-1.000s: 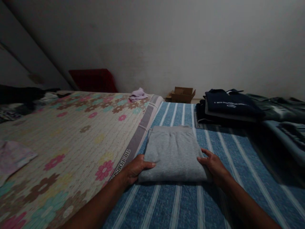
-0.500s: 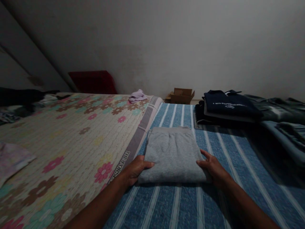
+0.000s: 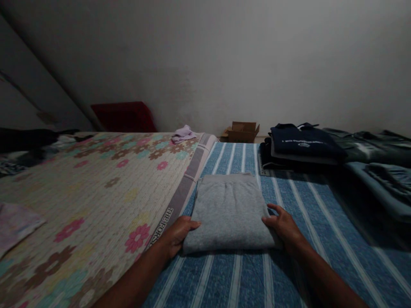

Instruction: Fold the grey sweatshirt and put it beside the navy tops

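A grey garment (image 3: 229,211), folded into a near square with a ribbed band along its far edge, lies on the blue striped bedcover (image 3: 236,278). My left hand (image 3: 180,233) grips its near left side, thumb on top and fingers tucked out of sight beneath. At the opposite side, my right hand (image 3: 284,226) holds the edge with the thumb over the cloth; its index finger sticks out and the other fingers are partly hidden. Whether the garment is trousers or a top I cannot tell.
Dark folded clothes (image 3: 303,143) are stacked at the back right, with grey-blue folded clothes (image 3: 379,188) nearer. A cardboard box (image 3: 242,131) sits by the wall. On the flowered mat (image 3: 105,205) at left lie a lilac cloth (image 3: 183,134) and a pale pink cloth (image 3: 17,224).
The view has tilted up slightly, so most things sit a little lower in it. Both hands keep their hold on the grey garment, which looks almost unchanged.
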`<action>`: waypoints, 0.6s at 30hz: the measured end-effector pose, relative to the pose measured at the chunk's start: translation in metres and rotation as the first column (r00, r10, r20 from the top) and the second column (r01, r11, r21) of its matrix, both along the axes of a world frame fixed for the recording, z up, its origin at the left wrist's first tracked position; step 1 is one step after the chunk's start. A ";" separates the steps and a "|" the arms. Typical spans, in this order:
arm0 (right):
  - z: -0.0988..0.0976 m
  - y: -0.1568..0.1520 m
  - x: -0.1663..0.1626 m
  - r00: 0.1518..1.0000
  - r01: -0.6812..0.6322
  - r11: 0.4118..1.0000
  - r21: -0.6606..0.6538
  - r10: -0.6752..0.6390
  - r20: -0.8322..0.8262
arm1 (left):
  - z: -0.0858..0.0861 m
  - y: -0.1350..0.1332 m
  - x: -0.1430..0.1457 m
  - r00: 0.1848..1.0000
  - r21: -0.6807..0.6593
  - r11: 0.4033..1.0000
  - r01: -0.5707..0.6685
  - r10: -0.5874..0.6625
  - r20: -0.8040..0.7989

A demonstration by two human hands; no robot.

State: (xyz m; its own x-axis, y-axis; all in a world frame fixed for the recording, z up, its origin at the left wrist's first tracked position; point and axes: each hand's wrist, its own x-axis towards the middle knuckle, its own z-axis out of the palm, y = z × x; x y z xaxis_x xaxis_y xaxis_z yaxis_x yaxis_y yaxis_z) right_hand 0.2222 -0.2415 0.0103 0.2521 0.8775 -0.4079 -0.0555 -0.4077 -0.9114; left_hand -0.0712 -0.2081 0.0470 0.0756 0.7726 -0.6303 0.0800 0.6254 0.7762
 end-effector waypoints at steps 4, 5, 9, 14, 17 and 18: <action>0.001 0.002 0.000 1.000 0.025 1.000 -0.014 -0.024 0.011 | 0.003 -0.002 0.001 0.996 0.044 0.999 0.009 -0.005 -0.093; 0.001 0.002 0.000 1.000 0.028 0.999 -0.020 -0.028 0.013 | 0.003 -0.002 0.000 0.993 0.056 0.998 0.020 -0.013 -0.118; 0.002 0.005 0.000 0.999 0.022 0.999 -0.036 -0.021 0.033 | 0.003 0.002 -0.003 0.988 0.072 0.996 0.048 -0.037 -0.147; 0.003 0.018 0.005 0.998 0.027 0.999 -0.040 -0.024 0.066 | 0.003 0.030 -0.002 0.995 0.064 0.997 -0.053 0.058 -0.083; 0.002 0.036 0.008 0.999 0.037 0.998 -0.046 -0.036 0.014 | 0.002 0.049 0.006 0.992 0.074 0.993 -0.095 0.101 -0.071; 0.002 0.042 0.008 0.999 0.037 0.998 -0.052 -0.036 0.004 | 0.002 0.054 0.008 0.990 0.083 0.991 -0.108 0.115 -0.077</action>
State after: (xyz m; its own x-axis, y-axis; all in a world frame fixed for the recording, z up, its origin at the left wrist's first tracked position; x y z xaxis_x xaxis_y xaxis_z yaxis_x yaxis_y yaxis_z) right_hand 0.2302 -0.1992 0.0120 0.2849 0.8455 -0.4516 -0.0686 -0.4520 -0.8894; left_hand -0.0632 -0.1538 0.0487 -0.0630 0.8209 -0.5676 0.0782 0.5711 0.8171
